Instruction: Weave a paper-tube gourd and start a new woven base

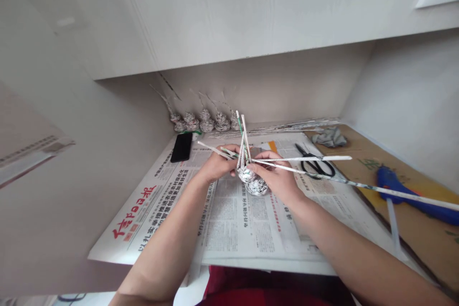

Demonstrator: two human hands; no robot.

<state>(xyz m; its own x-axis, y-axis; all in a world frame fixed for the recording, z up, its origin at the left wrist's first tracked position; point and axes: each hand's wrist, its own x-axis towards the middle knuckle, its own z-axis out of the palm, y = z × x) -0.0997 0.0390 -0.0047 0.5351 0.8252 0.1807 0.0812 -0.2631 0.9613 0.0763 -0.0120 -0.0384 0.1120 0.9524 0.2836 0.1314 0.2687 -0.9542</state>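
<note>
Between my two hands is a small gourd-shaped weave of rolled newspaper strips point(256, 185), its round end tilted toward me and to the right. Several loose paper strips stick out of its top, some upward, some left, and two long ones to the right. My left hand point(219, 162) is closed on the strips at the weave's left side. Fingers of my right hand point(274, 172) pinch the weave's upper right, near where the long strips come out. The fingertips are partly hidden behind the strips.
Newspaper sheets point(161, 215) cover the desk. A black phone point(181, 147) lies left, before several finished paper gourds point(207, 120). Loose paper strips point(287, 126) lie along the back. To the right are black scissors point(319, 166), a grey cloth point(329, 137) and a blue glue gun point(405, 189) on cardboard.
</note>
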